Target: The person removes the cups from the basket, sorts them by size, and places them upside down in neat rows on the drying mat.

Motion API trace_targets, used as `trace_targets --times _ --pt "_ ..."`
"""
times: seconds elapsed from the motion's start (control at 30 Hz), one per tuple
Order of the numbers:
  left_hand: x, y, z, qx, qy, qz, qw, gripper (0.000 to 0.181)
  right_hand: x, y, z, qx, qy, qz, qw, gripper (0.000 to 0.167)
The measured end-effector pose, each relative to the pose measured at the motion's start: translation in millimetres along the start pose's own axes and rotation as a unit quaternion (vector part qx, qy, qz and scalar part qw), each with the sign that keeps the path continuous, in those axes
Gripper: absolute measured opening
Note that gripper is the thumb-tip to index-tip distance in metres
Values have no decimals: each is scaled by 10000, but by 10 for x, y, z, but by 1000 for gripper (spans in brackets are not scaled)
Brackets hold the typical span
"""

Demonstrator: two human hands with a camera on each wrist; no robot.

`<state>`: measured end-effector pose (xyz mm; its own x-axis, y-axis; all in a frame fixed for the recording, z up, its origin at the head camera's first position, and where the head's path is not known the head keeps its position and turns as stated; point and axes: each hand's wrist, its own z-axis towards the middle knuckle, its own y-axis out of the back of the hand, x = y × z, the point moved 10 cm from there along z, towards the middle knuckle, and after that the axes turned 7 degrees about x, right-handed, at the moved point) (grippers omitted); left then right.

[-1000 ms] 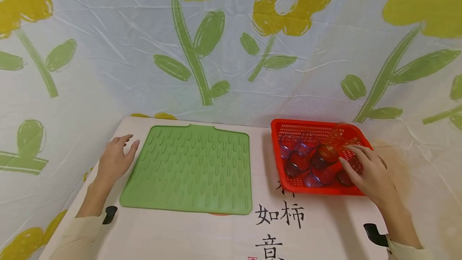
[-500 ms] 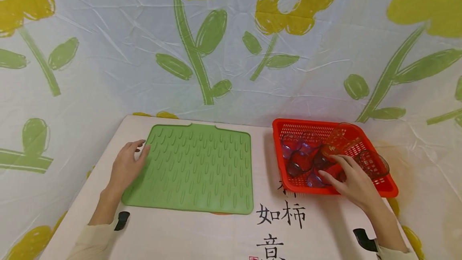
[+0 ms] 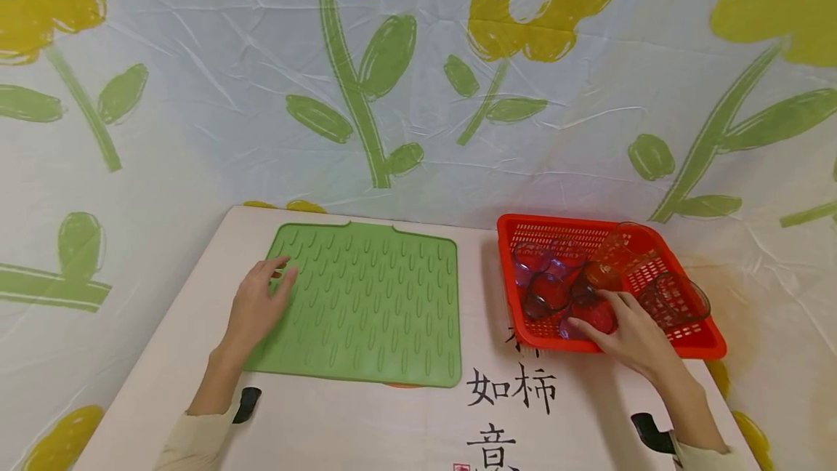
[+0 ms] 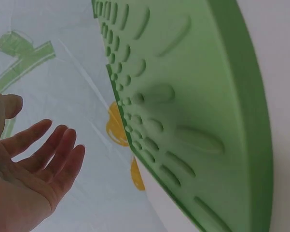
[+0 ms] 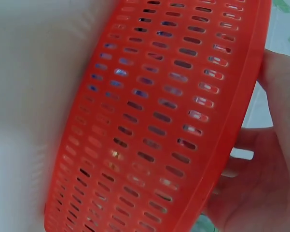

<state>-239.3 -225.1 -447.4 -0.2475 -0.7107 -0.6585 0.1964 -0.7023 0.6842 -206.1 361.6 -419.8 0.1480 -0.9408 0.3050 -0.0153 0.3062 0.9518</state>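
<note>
My left hand (image 3: 258, 302) hovers over the left part of a green ridged drying mat (image 3: 366, 311), its fingers relaxed and holding nothing. In the left wrist view, the left hand (image 4: 38, 169) is apart from the mat (image 4: 202, 96). My right hand (image 3: 631, 333) reaches over the front rim of a red plastic basket (image 3: 543, 344). Its thumb and fingers spread around a clear, purple-tinted drinking glass (image 3: 591, 318); firm contact is not visible. In the right wrist view, the basket wall (image 5: 149, 116) hides the fingertips of the right hand (image 5: 265, 179).
Several other glasses lie in the basket, among them an amber one (image 3: 598, 278) and a clear one (image 3: 680, 300) leaning on the right rim. A white cloth (image 3: 327, 427) with black characters covers the table. A flowered sheet (image 3: 418, 93) hangs behind.
My left hand has moved right, from beside the mat to over it. The right hand has shifted left and down toward the glass near the basket's front; a glass leaning on the right rim came into view.
</note>
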Motion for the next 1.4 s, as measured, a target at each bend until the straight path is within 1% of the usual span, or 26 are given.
trace_targets --times 0.13,0.3,0.4,0.47,0.63,0.73,0.83,1.0,1.13,1.27,1.4 --pt "-64 -54 4 21 -50 -151 9999 37 -30 -46 47 318 4 30 9995 84" --pt "-111 -121 13 103 -15 -203 9997 38 -31 -86 98 682 13 287 9973 85" --pt "-149 -143 18 84 -44 -191 9998 37 -34 -89 113 722 -21 375 9967 80" --pt "-176 -158 24 81 -64 -215 9997 36 -35 -71 118 646 -29 375 9972 76" --pt "-240 -213 51 168 -72 -361 9992 37 -18 29 101 279 -1 390 9989 71" --pt "-269 -241 65 215 -52 -455 9987 37 26 144 81 -81 59 421 9991 68" --pt "-309 -252 78 176 -135 -478 9986 35 86 273 65 -496 116 474 9976 66" --pt "-408 -268 106 57 -339 -619 9975 33 205 461 63 -1045 178 740 9916 63" --pt "-503 -336 142 112 -405 -797 9959 34 347 583 73 -1407 252 857 9860 61" --pt "-610 -413 174 163 -453 -946 9944 33 506 658 99 -1659 377 996 9804 60" --pt "-729 -471 194 144 -542 -1087 9925 31 649 691 124 -1794 498 1178 9754 57"
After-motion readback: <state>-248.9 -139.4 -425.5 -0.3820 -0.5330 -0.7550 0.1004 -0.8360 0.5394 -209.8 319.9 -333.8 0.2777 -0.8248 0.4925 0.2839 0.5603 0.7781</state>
